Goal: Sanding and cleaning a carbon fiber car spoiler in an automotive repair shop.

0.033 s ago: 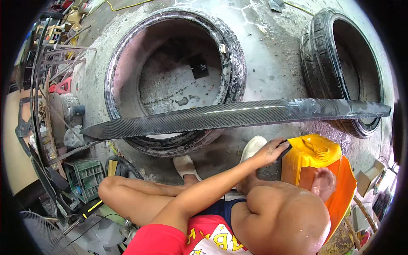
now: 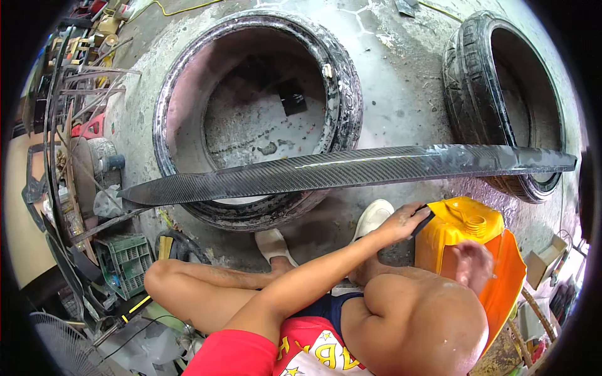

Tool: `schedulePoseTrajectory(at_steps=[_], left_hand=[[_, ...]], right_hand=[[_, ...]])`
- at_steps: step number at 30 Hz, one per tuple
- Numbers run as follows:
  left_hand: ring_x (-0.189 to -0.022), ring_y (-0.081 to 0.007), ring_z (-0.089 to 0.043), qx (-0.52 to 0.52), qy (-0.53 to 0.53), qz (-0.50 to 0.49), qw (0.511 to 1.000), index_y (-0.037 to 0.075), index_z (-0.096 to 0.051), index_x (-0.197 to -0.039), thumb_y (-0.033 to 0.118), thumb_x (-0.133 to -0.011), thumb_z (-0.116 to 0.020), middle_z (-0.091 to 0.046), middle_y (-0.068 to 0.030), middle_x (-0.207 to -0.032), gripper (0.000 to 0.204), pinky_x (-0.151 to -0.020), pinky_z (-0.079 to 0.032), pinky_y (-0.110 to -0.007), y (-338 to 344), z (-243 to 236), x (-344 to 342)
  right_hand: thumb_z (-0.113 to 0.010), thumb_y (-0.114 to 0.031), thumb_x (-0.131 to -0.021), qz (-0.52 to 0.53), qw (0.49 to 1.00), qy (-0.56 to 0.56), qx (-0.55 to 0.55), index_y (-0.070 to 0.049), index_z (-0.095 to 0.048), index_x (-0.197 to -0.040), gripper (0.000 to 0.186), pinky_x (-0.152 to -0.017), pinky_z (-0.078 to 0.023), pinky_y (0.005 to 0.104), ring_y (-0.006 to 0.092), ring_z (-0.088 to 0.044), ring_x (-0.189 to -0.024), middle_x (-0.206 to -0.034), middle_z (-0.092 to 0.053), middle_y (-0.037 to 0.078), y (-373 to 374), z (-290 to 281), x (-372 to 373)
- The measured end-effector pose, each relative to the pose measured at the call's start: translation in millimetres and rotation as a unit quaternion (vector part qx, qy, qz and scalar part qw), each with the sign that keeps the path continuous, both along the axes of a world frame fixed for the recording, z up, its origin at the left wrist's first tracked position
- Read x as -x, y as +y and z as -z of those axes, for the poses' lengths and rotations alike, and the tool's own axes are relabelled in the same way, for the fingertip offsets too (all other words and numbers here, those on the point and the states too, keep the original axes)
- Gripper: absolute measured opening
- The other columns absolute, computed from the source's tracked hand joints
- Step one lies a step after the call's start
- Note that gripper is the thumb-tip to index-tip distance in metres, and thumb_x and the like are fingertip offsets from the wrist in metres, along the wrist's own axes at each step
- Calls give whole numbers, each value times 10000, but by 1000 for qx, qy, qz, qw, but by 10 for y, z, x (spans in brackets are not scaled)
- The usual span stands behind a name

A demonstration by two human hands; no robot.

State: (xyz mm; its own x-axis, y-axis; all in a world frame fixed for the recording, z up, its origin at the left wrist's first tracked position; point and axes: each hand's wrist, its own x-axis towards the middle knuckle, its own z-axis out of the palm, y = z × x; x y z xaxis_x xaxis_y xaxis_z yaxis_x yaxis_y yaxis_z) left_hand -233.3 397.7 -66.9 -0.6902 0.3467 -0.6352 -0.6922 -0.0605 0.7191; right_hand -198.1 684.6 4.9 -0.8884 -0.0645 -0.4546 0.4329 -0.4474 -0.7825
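Note:
My left arm reaches across to the right, and my left hand [image 2: 401, 224] is closed round a thin flat black block [image 2: 422, 223] beside a cut-open yellow jerrycan [image 2: 448, 229]. At the can's opening, beyond my raised right knee, is my right hand [image 2: 473, 266]; motion smears its fingers, so I cannot tell what they hold. A long, slightly curved black carbon-fibre strip [image 2: 351, 170] lies crosswise over a big tyre [image 2: 345, 119] and a second tyre [image 2: 470, 94] on the right. White wet-looking streaks mark its right part. Neither hand touches the strip.
Tools and scrap crowd the left side, with a green plastic crate [image 2: 125, 263], a fan [image 2: 59, 341] and a red object [image 2: 91, 127]. An open cardboard box [image 2: 545, 260] and sticks stand at the right. My white shoes [image 2: 376, 216] are below the strip.
My right hand has shifted slightly up and left at the jerrycan's opening. The black block in my left hand has moved a little. The strip and tyres stay put.

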Motion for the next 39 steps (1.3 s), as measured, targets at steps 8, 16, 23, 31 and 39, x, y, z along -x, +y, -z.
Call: schedulePoseTrajectory(at_steps=[8,16,23,31,39], left_hand=[[-773,-91,-662,-325,-187,-228,898,86,-708,-1234,362,-1100,-610,-707,-5,-967,322,-630,-560,-264,-41,788,-220],[-1191,-185,-636,32,-57,-135,989,-3,-611,-1432,514,-1068,-625,-704,-82,-1287,632,-958,-539,-306,-911,389,-647],[-969,-210,-647,173,191,-79,963,26,-652,-1338,390,-1107,-598,-699,-144,-1066,434,-915,-521,-344,-1805,-797,-1060],[-871,-130,-685,62,149,-302,940,54,-650,-1370,448,-1128,-553,-730,-71,-1105,472,-758,-588,-313,-2265,-1601,-1211],[-678,-217,-707,-174,89,-352,915,13,-614,-1375,673,-1108,-366,-733,-125,-998,754,-470,-520,-316,-2206,-1524,-1364]], right_hand=[[-571,-320,-1128,-276,948,-114,-112,68,-661,-1276,425,-947,-597,382,215,-736,-1032,-1188,-745,161,-1438,302,534],[-609,-319,-1113,-281,943,-85,-158,45,-697,-1279,410,-934,-590,346,204,-730,-1025,-1190,-754,156,-1273,177,557],[-638,-302,-1097,-308,901,81,-293,-15,-757,-1186,323,-893,-583,316,145,-718,-980,-1099,-770,80,-1084,-732,1291],[-647,-310,-1091,-300,833,305,-352,-15,-756,-1233,345,-936,-570,309,139,-717,-993,-1107,-783,71,-1863,-2133,1674],[-785,-250,-1011,-447,853,243,-114,6,-712,-1353,434,-886,-579,305,113,-710,-986,-1144,-785,84,-3155,-907,363]])
